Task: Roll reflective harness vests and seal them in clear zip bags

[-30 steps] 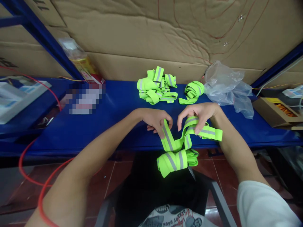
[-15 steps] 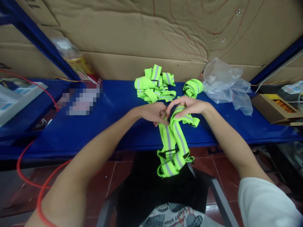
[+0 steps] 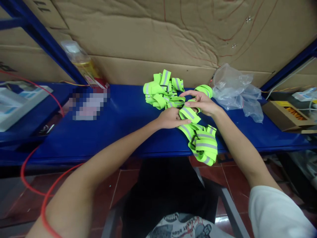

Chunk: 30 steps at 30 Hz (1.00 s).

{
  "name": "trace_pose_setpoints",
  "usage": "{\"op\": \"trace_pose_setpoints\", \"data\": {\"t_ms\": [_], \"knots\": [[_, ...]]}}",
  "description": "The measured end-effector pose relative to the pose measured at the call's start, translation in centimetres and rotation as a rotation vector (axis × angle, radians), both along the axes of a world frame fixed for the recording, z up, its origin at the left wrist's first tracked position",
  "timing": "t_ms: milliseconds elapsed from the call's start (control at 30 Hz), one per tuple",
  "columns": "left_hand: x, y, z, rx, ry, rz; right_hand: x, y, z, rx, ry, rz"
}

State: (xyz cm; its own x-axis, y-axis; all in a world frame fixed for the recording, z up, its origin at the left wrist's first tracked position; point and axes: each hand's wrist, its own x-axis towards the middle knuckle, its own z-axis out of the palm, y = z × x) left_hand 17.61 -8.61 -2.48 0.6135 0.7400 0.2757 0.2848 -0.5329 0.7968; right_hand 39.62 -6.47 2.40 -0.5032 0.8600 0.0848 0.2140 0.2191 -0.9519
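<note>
I see both hands working on one neon yellow strap with grey reflective stripes, at the front part of the blue surface. My left hand is mostly closed, the fingers pinching one end of the strap against the surface. My right hand is half open: thumb and lower fingers grip a fold of the strap, while the index finger points out free toward the left. The rest of the strap lies bunched in loose loops near the front edge of the surface, and the lowest loop seems to hang a little over this edge.

The risks, as I judge them:
- The bunched part may slide off the edge to the floor, because nothing holds it and its weight pulls on the pinched end.
- The fold in the right hand is held by few fingers only, so it can spring open and the layers go uneven.
- Just behind the hands lies the pile of finished straps and one rolled strap. They have the same colour, so a free loop can catch there and drag them.
- The plastic bag is near the right wrist and could be swept away
</note>
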Motion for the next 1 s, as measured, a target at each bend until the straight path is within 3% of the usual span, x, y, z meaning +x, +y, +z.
{"op": "trace_pose_setpoints", "data": {"t_ms": [133, 233, 300, 367, 433, 533, 733, 900, 1000], "knots": [[0.3, 0.1, -0.7, -0.06, -0.081, 0.045, -0.4, 0.6, -0.7, 0.118, 0.0, -0.208], [0.2, -0.1, 0.1, -0.043, -0.256, 0.146, 0.0, 1.2, -0.7, 0.273, 0.067, -0.398], [-0.1, -0.3, 0.8, 0.007, -0.398, 0.259, 0.4, 1.2, -0.4, 0.32, 0.109, -0.447], [-0.4, 0.0, 1.4, 0.079, -0.536, 0.398, 0.7, 0.9, 0.0, 0.232, 0.12, -0.338], [-0.8, 0.6, 1.7, 0.17, -0.664, 0.52, 0.5, 0.2, 0.0, 0.048, 0.082, -0.112], [-1.1, 1.8, 1.7, 0.218, -0.841, 0.554, -0.8, -0.7, -0.8, -0.13, -0.019, 0.123], [-1.2, 2.3, 2.3, 0.081, -0.954, 0.452, -2.6, -0.5, -2.4, -0.116, 0.108, 0.086], [-2.4, 3.5, 2.5, 0.206, -1.057, 0.65, -0.3, 0.2, -0.4, 0.084, 0.282, -0.033], [-3.0, 4.4, 2.3, 0.181, -1.132, 0.735, 1.0, 0.1, 1.0, 0.127, 0.332, -0.066]]}}
